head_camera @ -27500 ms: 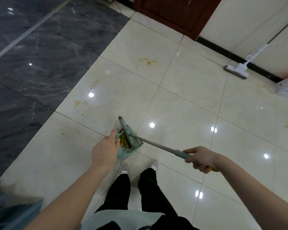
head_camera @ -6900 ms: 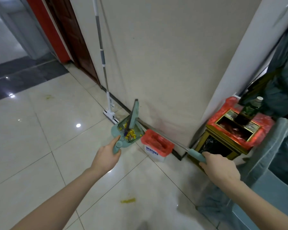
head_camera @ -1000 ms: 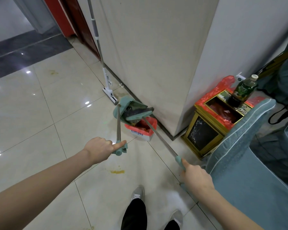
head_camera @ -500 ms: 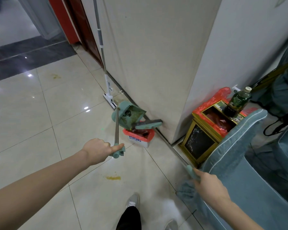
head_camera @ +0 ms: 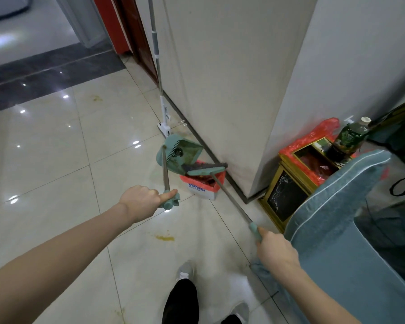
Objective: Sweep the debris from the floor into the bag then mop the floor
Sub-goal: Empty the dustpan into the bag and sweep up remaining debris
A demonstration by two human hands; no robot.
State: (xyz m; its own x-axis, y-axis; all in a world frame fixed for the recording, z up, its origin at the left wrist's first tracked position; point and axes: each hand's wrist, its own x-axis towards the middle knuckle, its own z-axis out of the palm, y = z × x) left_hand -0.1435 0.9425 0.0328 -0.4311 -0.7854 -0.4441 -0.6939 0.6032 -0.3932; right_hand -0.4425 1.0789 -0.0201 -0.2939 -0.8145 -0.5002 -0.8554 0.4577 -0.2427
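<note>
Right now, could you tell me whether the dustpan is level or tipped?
Tipped: the dustpan slants mouth-down over the red-lined box, its inside showing, nearly empty.

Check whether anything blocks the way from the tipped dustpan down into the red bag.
Only the broom head, which lies across the mouth of the red bag just below the dustpan; the right hand holds its handle. Nothing else visible stands between them.

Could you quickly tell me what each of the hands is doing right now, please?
Left hand: grips the dustpan handle, thumb along the end.
Right hand: grips the broom handle.
</note>
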